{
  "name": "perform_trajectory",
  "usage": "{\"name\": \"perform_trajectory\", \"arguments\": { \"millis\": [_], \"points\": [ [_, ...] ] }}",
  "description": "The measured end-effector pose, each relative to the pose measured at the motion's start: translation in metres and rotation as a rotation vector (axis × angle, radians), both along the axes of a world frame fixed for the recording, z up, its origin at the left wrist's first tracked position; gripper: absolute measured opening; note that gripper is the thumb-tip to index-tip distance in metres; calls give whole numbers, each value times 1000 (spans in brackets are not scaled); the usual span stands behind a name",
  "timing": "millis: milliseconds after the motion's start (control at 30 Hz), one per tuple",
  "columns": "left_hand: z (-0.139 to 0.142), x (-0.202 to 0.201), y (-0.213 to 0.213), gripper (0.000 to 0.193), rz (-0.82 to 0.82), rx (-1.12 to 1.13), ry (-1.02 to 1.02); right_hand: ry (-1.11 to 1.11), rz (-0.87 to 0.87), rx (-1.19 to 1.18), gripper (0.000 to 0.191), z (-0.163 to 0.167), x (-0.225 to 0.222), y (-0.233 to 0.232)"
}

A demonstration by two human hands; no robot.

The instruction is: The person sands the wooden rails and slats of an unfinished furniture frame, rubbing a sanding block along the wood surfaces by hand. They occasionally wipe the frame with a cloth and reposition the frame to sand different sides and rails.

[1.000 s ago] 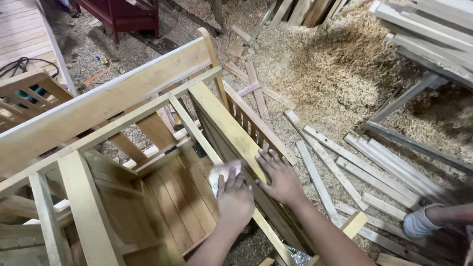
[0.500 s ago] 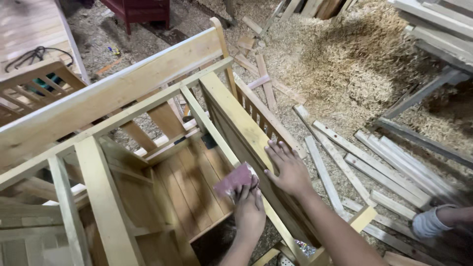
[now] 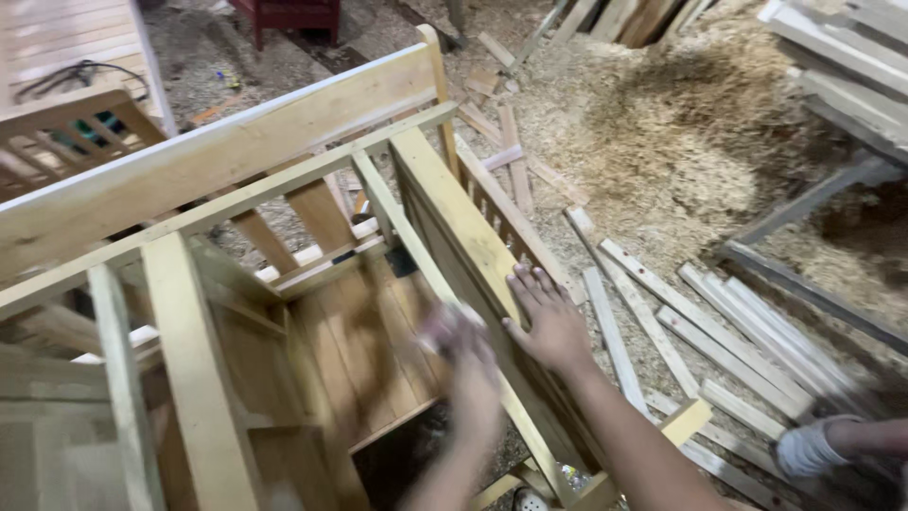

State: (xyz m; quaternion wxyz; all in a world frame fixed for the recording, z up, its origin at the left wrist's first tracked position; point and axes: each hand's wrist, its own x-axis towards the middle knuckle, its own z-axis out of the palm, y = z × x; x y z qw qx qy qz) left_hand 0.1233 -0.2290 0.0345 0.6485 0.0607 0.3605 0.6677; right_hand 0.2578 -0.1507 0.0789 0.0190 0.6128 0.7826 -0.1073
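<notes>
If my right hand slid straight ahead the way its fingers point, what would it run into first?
The right hand lies flat on the wide top rail of the wooden frame, fingers pointing along it. Sliding on, it would probably just follow that board up to the corner post; nothing else seems to lie on the rail.

I note the wooden frame (image 3: 284,161) is pale yellow, its inner panel (image 3: 369,350) a warmer brown with straight grain. Sawdust (image 3: 681,142) is tan. The loose slats (image 3: 719,331) are pale cream. A dark red stool (image 3: 288,14) stands beyond; a white sock (image 3: 804,447) shows at right.
</notes>
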Motion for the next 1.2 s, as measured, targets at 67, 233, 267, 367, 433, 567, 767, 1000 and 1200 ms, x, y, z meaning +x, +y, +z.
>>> {"name": "perform_trajectory", "arguments": {
  "millis": [67, 233, 267, 367, 433, 567, 767, 1000, 1200],
  "points": [
    [-11, 17, -30, 48, 117, 176, 758, -3, -7, 6, 75, -1, 0, 0],
    [-11, -26, 71, 40, -130, -191, 1197, -2, 23, 70, 74, -12, 3, 2],
    [-6, -38, 99, 37, 98, -18, 1297, -26, 39, 87, 74, -14, 4, 3],
    [9, -45, 112, 39, 108, -28, 1300, 8, 36, 96, 74, -16, 4, 4],
    [12, -22, 70, 44, 29, -104, 952, 42, 23, 96, 76, -15, 5, 4],
    [-5, 29, -14, 47, 64, 35, 1312, 86, 63, 149, 75, -11, 6, 3],
    [-34, -29, 113, 53, 253, -25, 1162, 82, 67, 137, 76, -12, 7, 4],
    [-10, 18, -1, 51, 165, 51, 1223, 47, 39, 77, 76, -3, 2, -1],
    [-24, -28, 90, 57, 231, -23, 1238, 5, 27, 42, 76, -3, 2, 1]
  ]
}}
